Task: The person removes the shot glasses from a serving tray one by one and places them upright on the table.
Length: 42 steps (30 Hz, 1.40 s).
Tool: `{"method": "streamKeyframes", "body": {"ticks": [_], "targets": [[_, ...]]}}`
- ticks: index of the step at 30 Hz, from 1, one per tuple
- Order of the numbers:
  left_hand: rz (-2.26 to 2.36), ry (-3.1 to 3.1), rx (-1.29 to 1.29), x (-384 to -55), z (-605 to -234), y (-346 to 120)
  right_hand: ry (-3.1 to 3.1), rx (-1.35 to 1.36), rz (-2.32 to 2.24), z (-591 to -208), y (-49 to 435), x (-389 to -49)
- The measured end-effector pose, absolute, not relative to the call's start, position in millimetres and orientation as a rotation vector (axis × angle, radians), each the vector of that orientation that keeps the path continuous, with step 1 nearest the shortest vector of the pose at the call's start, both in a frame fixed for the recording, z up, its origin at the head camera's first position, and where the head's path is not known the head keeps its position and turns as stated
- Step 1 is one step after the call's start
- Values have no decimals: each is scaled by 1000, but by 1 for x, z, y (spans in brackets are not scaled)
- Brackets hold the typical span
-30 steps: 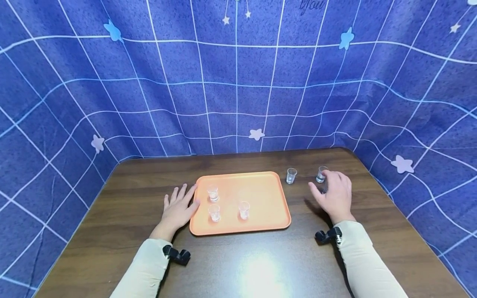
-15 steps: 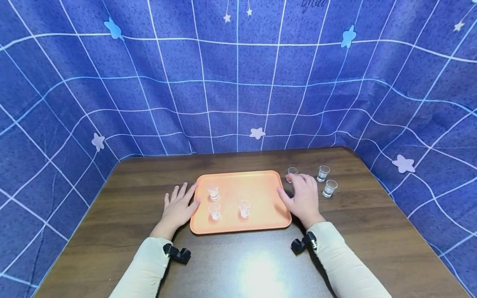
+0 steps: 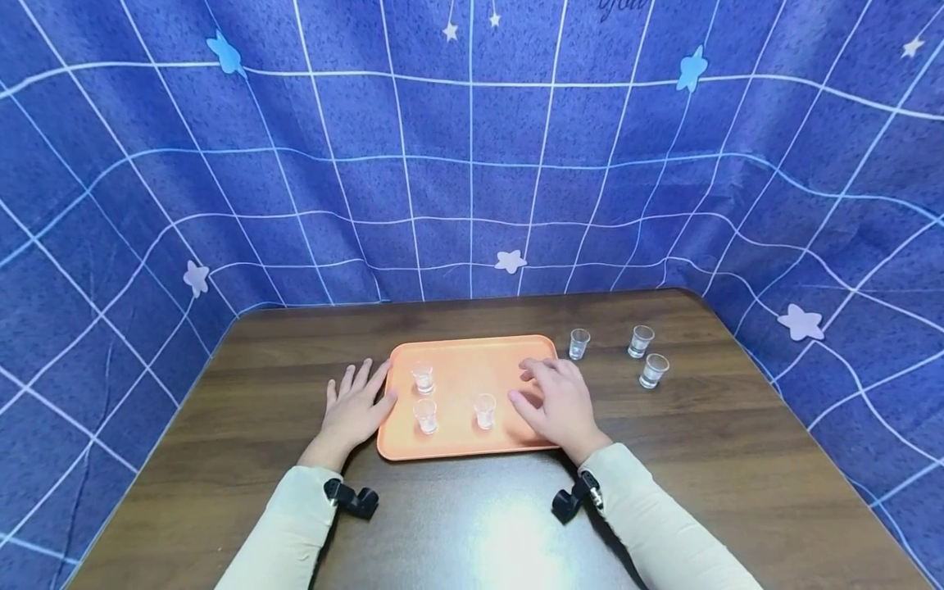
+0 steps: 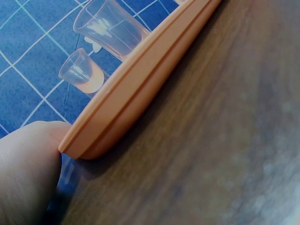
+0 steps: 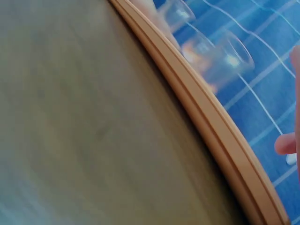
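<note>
An orange tray lies on the table with three small clear shot glasses on its left and middle part. Two of them, a rear glass and a front glass, stand at the left; another glass is near the middle. My left hand rests spread at the tray's left edge, its thumb touching the rim. Over the right part of the tray hovers my right hand, thumb and fingers apart with nothing between them, just right of the middle glass.
Right of the tray, three more shot glasses stand on the wooden table: one glass by the tray's corner, a farther glass, and a nearer glass. A blue patterned curtain hangs around the table's back and sides.
My right hand has moved left, from beside the glasses at the right, past the glass by the tray's corner, to above the tray. My left hand has stayed at the tray's left edge.
</note>
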State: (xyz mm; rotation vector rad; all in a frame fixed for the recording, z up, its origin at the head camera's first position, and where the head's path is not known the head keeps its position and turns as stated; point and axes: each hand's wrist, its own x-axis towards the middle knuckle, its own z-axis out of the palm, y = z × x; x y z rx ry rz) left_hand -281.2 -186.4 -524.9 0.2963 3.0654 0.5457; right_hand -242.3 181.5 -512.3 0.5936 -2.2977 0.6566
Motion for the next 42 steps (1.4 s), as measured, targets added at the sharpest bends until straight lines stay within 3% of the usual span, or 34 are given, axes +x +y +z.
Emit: {"method": "streamKeyframes", "body": {"ticks": [12,42], "targets": [[547,3055,297,-285,-525,-185,-2430,712,611,-510,152,-230],[561,3052,296,-281,-525,-187,-2490,778,476,-509,140,-227]]}}
